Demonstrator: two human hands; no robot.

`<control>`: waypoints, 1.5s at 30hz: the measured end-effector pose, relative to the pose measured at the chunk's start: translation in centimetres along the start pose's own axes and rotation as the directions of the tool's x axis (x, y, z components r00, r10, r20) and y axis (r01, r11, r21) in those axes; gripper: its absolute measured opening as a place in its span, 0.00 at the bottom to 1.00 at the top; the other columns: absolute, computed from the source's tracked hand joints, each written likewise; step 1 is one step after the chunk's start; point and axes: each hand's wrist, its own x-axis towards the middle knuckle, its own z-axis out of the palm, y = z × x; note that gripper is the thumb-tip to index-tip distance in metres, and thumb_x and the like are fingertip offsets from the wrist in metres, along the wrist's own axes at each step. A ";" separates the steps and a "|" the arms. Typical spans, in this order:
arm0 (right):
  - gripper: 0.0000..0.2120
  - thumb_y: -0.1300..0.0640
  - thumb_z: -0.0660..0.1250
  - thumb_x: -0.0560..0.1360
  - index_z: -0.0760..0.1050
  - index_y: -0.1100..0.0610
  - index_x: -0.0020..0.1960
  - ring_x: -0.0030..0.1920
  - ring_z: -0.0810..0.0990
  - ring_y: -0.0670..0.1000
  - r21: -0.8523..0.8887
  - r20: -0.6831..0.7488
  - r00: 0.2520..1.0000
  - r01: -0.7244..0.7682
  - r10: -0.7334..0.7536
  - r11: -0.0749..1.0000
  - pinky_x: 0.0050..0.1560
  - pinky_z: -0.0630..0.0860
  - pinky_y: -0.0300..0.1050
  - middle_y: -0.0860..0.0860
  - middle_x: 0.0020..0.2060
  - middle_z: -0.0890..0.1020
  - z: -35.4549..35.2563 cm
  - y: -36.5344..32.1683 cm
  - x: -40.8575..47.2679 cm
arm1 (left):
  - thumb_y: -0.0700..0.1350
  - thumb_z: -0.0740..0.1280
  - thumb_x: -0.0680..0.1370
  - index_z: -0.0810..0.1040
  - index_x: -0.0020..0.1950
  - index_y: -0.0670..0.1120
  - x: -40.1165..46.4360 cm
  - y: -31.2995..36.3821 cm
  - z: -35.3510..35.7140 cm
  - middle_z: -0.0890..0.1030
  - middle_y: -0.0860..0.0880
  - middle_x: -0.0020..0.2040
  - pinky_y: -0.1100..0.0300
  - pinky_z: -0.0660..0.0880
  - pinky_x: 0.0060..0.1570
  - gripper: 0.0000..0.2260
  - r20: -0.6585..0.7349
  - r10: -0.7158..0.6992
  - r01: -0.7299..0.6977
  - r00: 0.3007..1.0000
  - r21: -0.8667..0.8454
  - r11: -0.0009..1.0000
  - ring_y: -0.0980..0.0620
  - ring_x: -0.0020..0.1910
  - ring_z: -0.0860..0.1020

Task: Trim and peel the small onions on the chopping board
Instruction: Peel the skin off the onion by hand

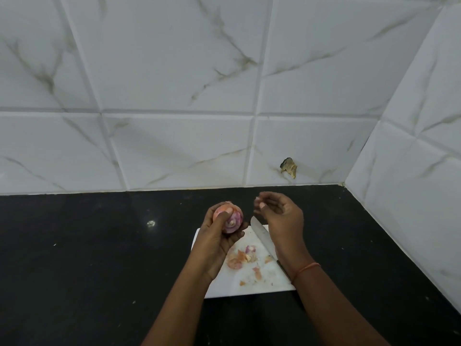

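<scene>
Head view: left hand (216, 236) grip holds small onion (230, 219) above chopping board (264, 285), right hand (279, 216) loose, empty; onion likely light, firm, slick where peeled, best cupped round its sides.

A home kitchen: marble-look wall tiles (174, 71), black countertop (74, 245), white chopping board (262, 283).

I see broad bare black counter (87, 245) left of the white chopping board (252, 288), open for a hand to pass. On the board, the knife (262, 233) lies diagonally along its right side, and peel scraps (240, 258) litter its middle. The tiled wall (174, 121) closes off the back, and a side wall (424, 158) closes the right.
</scene>
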 end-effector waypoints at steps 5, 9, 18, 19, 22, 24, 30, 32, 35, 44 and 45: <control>0.14 0.65 0.67 0.77 0.79 0.51 0.59 0.52 0.81 0.39 -0.126 0.145 0.989 0.027 -0.009 0.992 0.52 0.79 0.36 0.43 0.52 0.82 0.5 0.0 -0.7 | 0.46 0.66 0.81 0.78 0.64 0.44 0.2 -0.2 -0.1 0.83 0.40 0.53 0.57 0.81 0.41 0.13 -0.068 -0.028 0.030 0.997 0.029 0.999 0.45 0.44 0.85; 0.11 0.59 0.70 0.76 0.80 0.51 0.58 0.54 0.81 0.41 -0.158 0.316 0.949 0.068 -0.015 0.985 0.51 0.78 0.33 0.43 0.51 0.83 1.2 -0.1 -1.2 | 0.48 0.68 0.79 0.81 0.57 0.44 0.3 -0.3 0.1 0.85 0.41 0.49 0.54 0.79 0.44 0.11 -0.142 -0.060 0.062 0.988 0.012 0.998 0.46 0.46 0.84; 0.10 0.54 0.71 0.75 0.80 0.50 0.56 0.52 0.81 0.43 -0.244 0.372 0.928 0.103 -0.005 0.964 0.53 0.80 0.38 0.43 0.49 0.83 1.4 0.6 -1.3 | 0.58 0.68 0.77 0.80 0.62 0.43 0.5 -0.4 0.3 0.85 0.40 0.56 0.46 0.77 0.61 0.22 -0.145 -0.063 0.066 0.987 0.022 0.998 0.42 0.59 0.82; 0.08 0.55 0.71 0.76 0.81 0.50 0.54 0.51 0.81 0.43 -0.254 0.360 0.933 0.100 -0.001 0.962 0.51 0.79 0.36 0.43 0.48 0.83 1.3 0.5 -1.2 | 0.59 0.68 0.77 0.79 0.64 0.44 0.6 -0.5 0.3 0.84 0.41 0.57 0.47 0.78 0.59 0.23 -0.143 -0.048 0.055 0.989 0.046 0.997 0.42 0.58 0.82; 0.05 0.57 0.69 0.77 0.82 0.52 0.51 0.48 0.82 0.43 -0.214 0.315 0.949 0.093 -0.021 0.972 0.48 0.79 0.34 0.45 0.44 0.84 1.1 0.4 -1.0 | 0.59 0.68 0.76 0.76 0.66 0.45 0.5 -0.6 0.2 0.82 0.40 0.60 0.51 0.80 0.52 0.24 -0.132 -0.041 0.051 0.990 0.076 0.996 0.44 0.55 0.83; 0.04 0.59 0.69 0.76 0.82 0.52 0.49 0.47 0.83 0.44 -0.176 0.268 0.963 0.084 -0.035 0.981 0.48 0.80 0.38 0.47 0.43 0.85 1.0 0.4 -0.9 | 0.56 0.70 0.76 0.73 0.68 0.45 0.4 -0.5 0.4 0.80 0.39 0.62 0.53 0.81 0.48 0.24 -0.118 -0.078 0.084 0.990 0.046 0.995 0.45 0.51 0.85; 0.04 0.61 0.71 0.75 0.82 0.52 0.46 0.46 0.84 0.47 -0.136 0.148 0.988 0.068 -0.048 0.988 0.49 0.82 0.43 0.48 0.41 0.85 1.0 1.5 -0.9 | 0.50 0.74 0.75 0.71 0.70 0.41 0.4 -1.2 0.4 0.77 0.37 0.63 0.55 0.83 0.46 0.27 -0.147 -0.118 0.113 0.982 -0.043 0.993 0.44 0.48 0.86; 0.05 0.61 0.70 0.76 0.81 0.51 0.47 0.46 0.83 0.46 -0.158 0.122 0.990 0.083 -0.064 0.984 0.50 0.81 0.43 0.47 0.41 0.84 0.9 1.8 -0.9 | 0.50 0.73 0.77 0.73 0.68 0.41 0.6 -1.3 0.2 0.77 0.37 0.63 0.53 0.83 0.48 0.24 -0.160 -0.117 0.111 0.980 -0.048 0.993 0.42 0.49 0.86; 0.06 0.61 0.71 0.75 0.81 0.52 0.49 0.48 0.83 0.46 -0.144 0.169 0.983 0.097 -0.072 0.985 0.51 0.80 0.42 0.47 0.44 0.84 0.6 2.1 -0.8 | 0.48 0.70 0.80 0.77 0.65 0.40 0.7 -1.6 -0.1 0.79 0.38 0.61 0.50 0.82 0.53 0.18 -0.114 -0.096 0.095 0.989 -0.015 0.995 0.43 0.50 0.86; 0.09 0.62 0.68 0.76 0.83 0.53 0.53 0.53 0.81 0.45 -0.211 0.290 0.945 0.215 -0.150 0.953 0.52 0.79 0.36 0.44 0.48 0.84 0.8 2.5 -1.0 | 0.47 0.65 0.82 0.82 0.61 0.43 1.1 -1.5 -0.7 0.84 0.41 0.55 0.55 0.82 0.45 0.12 -0.047 -0.110 0.112 0.993 0.029 0.993 0.48 0.47 0.86; 0.09 0.63 0.69 0.76 0.83 0.53 0.52 0.52 0.81 0.45 -0.230 0.279 0.942 0.254 -0.186 0.939 0.52 0.78 0.36 0.43 0.47 0.84 1.0 2.6 -1.0 | 0.47 0.65 0.82 0.81 0.62 0.44 1.2 -1.5 -0.7 0.84 0.41 0.56 0.56 0.81 0.43 0.12 -0.055 -0.121 0.122 0.991 0.008 0.992 0.49 0.46 0.85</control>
